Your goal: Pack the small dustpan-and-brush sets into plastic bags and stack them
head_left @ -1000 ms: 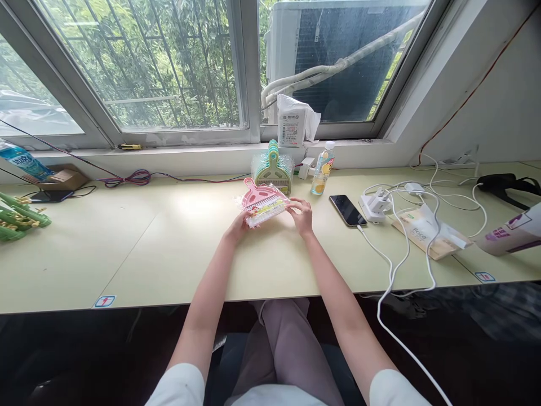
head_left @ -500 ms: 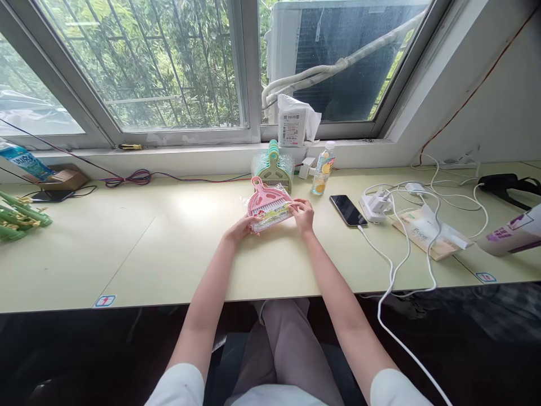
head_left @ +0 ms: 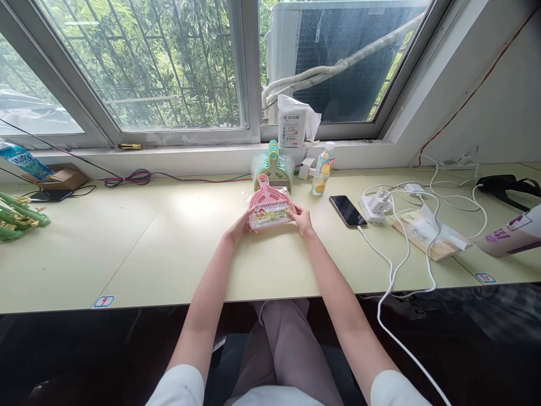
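Note:
A pink mini dustpan and brush set [head_left: 271, 204] in clear plastic wrap, with a printed label, is held over the middle of the table. My left hand [head_left: 239, 225] grips its lower left edge. On the opposite side my right hand [head_left: 301, 219] pinches the lower right edge, thumb on top. The pink handle points away from me. Just behind it, against the wall, stands a row of green wrapped dustpan sets [head_left: 274, 169], partly hidden by the pink one.
A drink bottle [head_left: 323, 169] and a black phone [head_left: 348, 211] lie to the right, with a power strip [head_left: 375, 205], white cables and a tissue pack [head_left: 431, 231] beyond. Green stalks [head_left: 21, 219] rest at far left. A tissue packet [head_left: 297, 121] stands on the sill.
The pink dustpan set has turned from a tilt to nearly straight, its handle swinging right and its right side coming slightly down. Both hands have kept hold and shifted slightly with it.

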Motion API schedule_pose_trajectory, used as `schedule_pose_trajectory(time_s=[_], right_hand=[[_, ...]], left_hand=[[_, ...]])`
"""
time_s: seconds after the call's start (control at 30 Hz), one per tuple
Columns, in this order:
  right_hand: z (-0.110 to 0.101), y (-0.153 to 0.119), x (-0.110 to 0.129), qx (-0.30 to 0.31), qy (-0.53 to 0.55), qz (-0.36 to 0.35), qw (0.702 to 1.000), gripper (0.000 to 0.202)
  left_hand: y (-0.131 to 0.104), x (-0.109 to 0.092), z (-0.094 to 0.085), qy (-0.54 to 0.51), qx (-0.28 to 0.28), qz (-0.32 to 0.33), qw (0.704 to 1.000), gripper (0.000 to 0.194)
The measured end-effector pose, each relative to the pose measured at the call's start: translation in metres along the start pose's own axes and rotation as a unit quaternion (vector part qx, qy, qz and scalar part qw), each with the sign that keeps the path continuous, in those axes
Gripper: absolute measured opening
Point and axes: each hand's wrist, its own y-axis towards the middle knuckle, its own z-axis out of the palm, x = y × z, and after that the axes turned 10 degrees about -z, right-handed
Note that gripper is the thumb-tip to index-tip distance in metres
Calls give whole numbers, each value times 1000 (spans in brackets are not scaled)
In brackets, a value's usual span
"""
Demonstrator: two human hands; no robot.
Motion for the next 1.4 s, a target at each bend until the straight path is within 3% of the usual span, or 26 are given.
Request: schedule_pose_trajectory(time_s=[0.17,0.27,0.37,0.43,0.6,0.8,1.1,1.23,1.4], right_hand=[[-4,4,0,-72,-18,-21,997,50],[-1,2,2,-61,-58,-42,996,40],[4,-1,4,-38,-93,-77,992,34],[6,-2,5,-27,-115,-97,988,34],[7,-5,10,-2,-171,-128,977,38],[12,-10,12,48,-215,-160,962,64],[10,-12,3,-11,-263,-136,955,48],[7,-1,-4,-25,-324,-125,937,45],[10,32,-10,-15,-379,-142,914,48]], left_hand=[[7,6,0,105,-45,91,989,66],[20,15,-4,168,-151,108,968,47],[31,21,-11,248,-266,148,920,32],[35,23,-14,290,-303,174,891,29],[34,21,-15,321,-330,175,870,24],[27,16,-14,337,-373,158,850,24],[27,18,-9,437,-350,143,816,25],[27,17,-11,416,-351,166,822,33],[24,16,-17,344,-381,173,840,40]])
